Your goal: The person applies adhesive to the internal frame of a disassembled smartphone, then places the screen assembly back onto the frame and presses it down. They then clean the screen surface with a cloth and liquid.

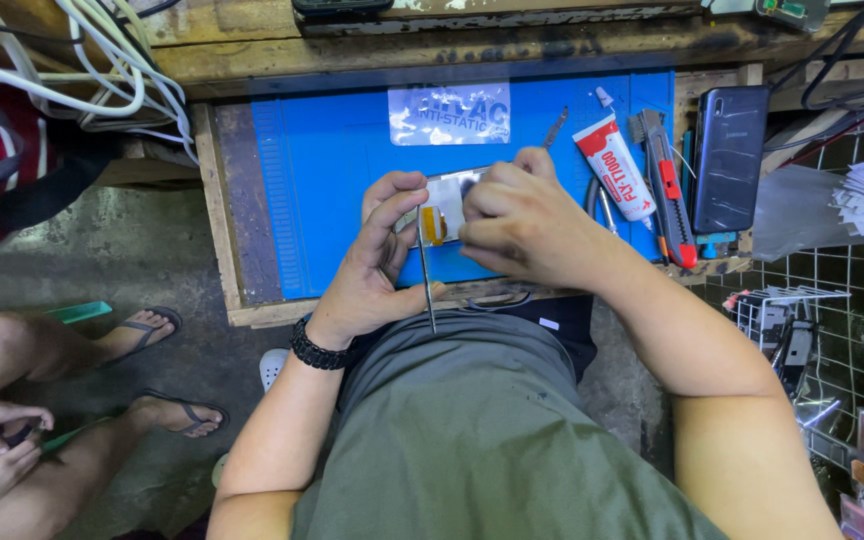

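Observation:
My left hand (377,255) grips a small flat silvery part (449,195) with an orange patch and also holds a thin metal tool (426,275) that points down toward my lap. My right hand (522,225) closes over the right side of the same part, hiding most of it. Both hands hover just above a blue work mat (332,170) on a wooden bench.
A white glue tube (614,170), a red and grey utility knife (664,185), tweezers (554,127) and a dark phone (729,155) lie to the right. White cables (102,70) hang at top left. Another person's legs in sandals (152,325) sit at left. Wire racks (802,330) stand at right.

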